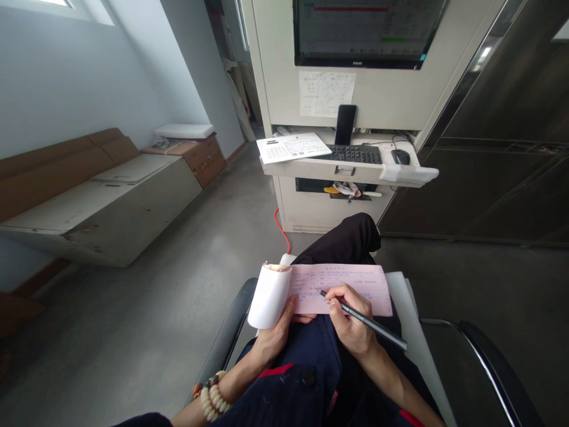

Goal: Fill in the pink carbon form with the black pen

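A pen (377, 328) is pinched in the right hand (355, 335), angled over a pink form (367, 286) beneath it, as if for writing. The form's left end is clasped by the left hand (276, 333), apparently for steadiness, with white paper (268, 296) curled back, seemingly clear of the lines. Beyond both hands, a phone (345, 123) is propped behind a keyboard (355, 154), perhaps for viewing.

A monitor (368, 29) is set in the cabinet (275, 71), and a handwritten sheet (326, 93) is fixed below it. On the pulled-out drawer (306, 168) there are a keyboard (358, 154), with a phone (345, 124) standing behind it, a mouse (400, 156) to the right and a white card (293, 147) to the left. A red cable (280, 225) runs on the floor (186, 284). Along the left wall (111, 89), a metal box (137, 204) lies beside a carton (208, 161).
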A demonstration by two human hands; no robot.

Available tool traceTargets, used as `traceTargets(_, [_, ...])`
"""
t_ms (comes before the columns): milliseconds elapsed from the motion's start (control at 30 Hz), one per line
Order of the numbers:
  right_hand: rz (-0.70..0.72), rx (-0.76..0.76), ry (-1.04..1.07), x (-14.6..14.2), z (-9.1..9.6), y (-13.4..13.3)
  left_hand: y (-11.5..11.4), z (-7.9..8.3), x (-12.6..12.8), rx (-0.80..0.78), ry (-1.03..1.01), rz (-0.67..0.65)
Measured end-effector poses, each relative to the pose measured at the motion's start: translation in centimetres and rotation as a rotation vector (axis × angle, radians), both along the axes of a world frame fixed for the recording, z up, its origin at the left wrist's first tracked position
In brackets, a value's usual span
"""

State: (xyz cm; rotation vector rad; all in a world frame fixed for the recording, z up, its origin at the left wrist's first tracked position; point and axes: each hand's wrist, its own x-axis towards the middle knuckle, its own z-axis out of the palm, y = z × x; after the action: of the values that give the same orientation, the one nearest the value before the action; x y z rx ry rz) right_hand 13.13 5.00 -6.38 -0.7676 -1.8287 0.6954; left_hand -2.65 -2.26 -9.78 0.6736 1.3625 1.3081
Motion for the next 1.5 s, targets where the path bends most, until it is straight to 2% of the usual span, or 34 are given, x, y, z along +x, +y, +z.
traceTargets(633, [-0.028, -0.017, 0.018, 0.17, 0.07, -0.08, -0.03, 0.16, -0.05, -0.003, 0.011, 0.005])
traceTargets(1267, [0.016, -0.043, 0.009, 0.22, -0.05, 0.12, -0.11, -0.06, -0.14, -0.001, 0.018, -0.006])
traceTargets(1500, [0.008, -0.04, -0.003, 0.24, -0.07, 0.19, -0.1, -0.78, -0.18, 0.005, -0.002, 0.005])
